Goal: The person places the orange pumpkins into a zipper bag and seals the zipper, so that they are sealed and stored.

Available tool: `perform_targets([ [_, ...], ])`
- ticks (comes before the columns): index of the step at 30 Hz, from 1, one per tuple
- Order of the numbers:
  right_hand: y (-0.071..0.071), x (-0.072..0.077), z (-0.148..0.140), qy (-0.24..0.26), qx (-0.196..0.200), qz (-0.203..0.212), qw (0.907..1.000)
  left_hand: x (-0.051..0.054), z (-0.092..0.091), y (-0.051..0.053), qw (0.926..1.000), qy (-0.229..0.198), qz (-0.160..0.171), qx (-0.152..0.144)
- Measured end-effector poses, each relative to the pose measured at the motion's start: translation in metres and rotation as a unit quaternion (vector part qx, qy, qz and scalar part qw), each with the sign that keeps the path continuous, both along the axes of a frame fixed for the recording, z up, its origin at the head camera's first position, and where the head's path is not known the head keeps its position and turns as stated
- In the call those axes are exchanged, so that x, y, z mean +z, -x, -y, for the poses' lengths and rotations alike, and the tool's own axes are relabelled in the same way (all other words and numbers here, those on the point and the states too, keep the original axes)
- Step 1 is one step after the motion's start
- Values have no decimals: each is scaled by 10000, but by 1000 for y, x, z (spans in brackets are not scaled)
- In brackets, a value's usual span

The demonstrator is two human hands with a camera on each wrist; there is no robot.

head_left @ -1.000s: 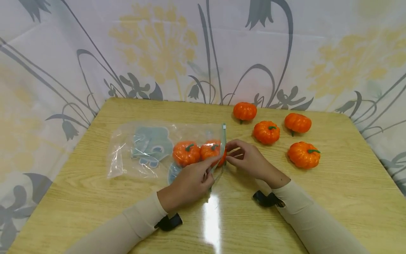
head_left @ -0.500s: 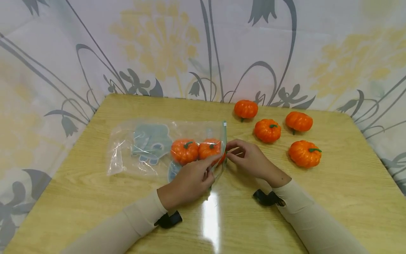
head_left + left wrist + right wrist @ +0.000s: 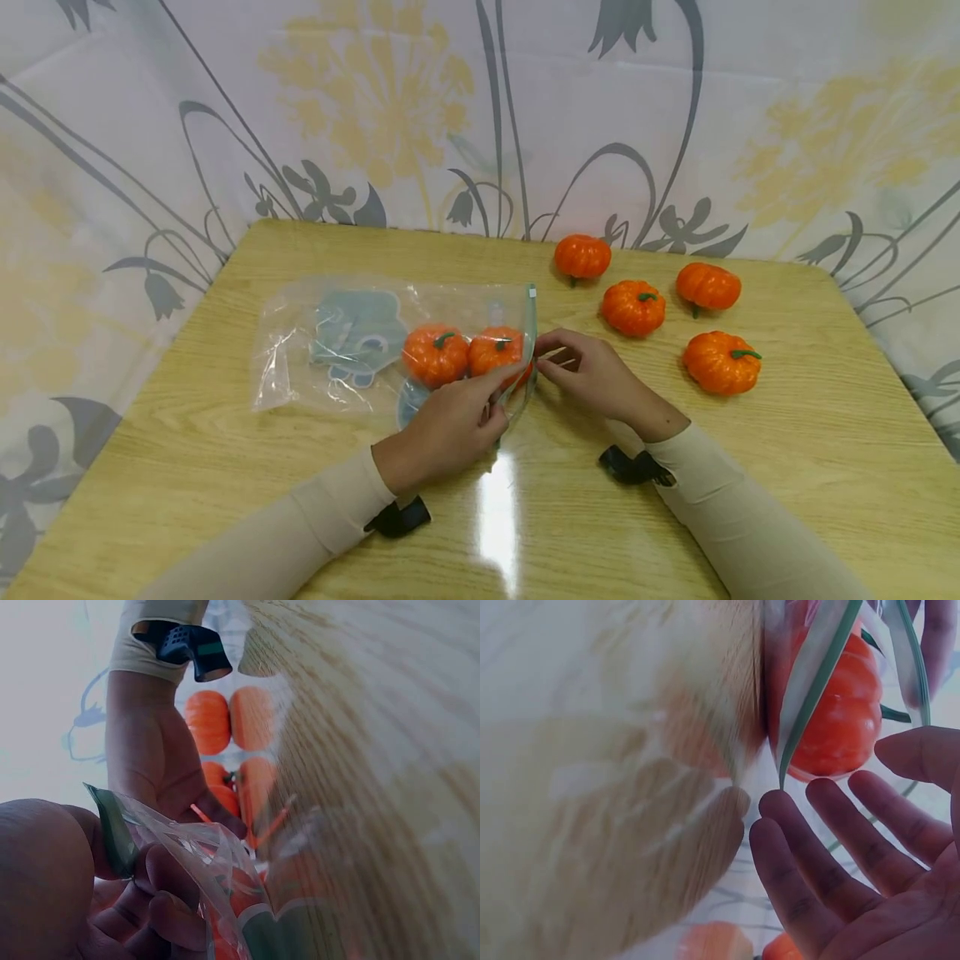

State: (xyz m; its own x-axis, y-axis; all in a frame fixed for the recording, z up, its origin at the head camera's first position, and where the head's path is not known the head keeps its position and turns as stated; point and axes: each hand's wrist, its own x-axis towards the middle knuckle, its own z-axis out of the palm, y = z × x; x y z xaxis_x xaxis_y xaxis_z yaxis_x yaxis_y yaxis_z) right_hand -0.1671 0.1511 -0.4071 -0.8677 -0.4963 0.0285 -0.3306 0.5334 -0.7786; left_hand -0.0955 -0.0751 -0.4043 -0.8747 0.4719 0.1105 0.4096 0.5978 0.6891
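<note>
The clear zip bag [image 3: 288,354] lies on the table [image 3: 585,533], beyond the left hand [image 3: 448,429], which pinches its rim. The right hand [image 3: 588,375], fingers slightly spread, is at the mouth, just beside the nearer bagged pumpkin [image 3: 493,350] (contact cannot be confirmed).

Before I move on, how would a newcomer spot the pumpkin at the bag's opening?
On the wooden table lies a clear bag with a blue cartoon print. Inside, pick the orange pumpkin nearer the right hand: it sits at the green-edged opening, its neighbour deeper in.
</note>
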Motion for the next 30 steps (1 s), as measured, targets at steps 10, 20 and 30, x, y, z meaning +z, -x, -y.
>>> perform_targets([
  [10, -1, 9, -4, -161, -271, -269, 9991, 2, 0, 0, 10000, 20, 24, -70],
  [20, 9, 27, -10, -1075, -264, -1401, 9839, -1, 1, 1, 9999, 89, -76, -53],
  [30, 30, 49, -9, -2426, 256, -2748, 9300, -1, 1, 0, 9999, 117, -30, -83],
])
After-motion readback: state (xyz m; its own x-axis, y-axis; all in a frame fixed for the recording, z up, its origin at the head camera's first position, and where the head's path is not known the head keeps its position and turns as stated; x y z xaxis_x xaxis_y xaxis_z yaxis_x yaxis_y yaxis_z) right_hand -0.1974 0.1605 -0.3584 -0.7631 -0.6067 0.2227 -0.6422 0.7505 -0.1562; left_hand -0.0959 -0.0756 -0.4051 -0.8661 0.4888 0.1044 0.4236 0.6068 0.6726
